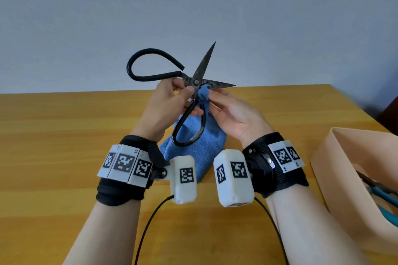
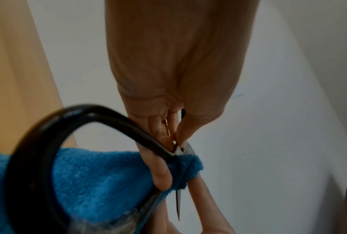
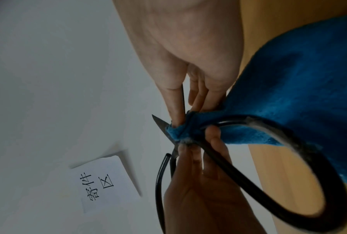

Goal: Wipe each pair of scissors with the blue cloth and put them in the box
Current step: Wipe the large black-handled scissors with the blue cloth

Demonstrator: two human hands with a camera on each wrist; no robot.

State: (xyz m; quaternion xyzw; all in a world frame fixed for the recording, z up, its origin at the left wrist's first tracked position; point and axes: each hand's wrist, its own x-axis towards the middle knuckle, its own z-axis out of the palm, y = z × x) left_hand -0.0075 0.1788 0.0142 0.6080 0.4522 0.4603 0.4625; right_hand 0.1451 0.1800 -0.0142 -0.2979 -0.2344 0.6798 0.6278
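The black scissors (image 1: 195, 84) are rigid iron, probably heavy, with dull dark blades splayed open and sharp tips; the safe hold is at the pivot and handle loops, away from the edges. The left hand (image 1: 170, 101) pinches them at the pivot, raised above the wooden table (image 1: 64, 135). The right hand (image 1: 232, 114) pinches a fold of the soft blue cloth (image 1: 202, 94) around the lower blade's base; the cloth's remainder hangs to the table. The box (image 1: 336, 163) stands at right, apart.

Wooden counter (image 1: 64, 135) abuts grey wall (image 1: 193, 6). White paper sign (image 3: 106, 185), black characters, fixed on wall above counter.
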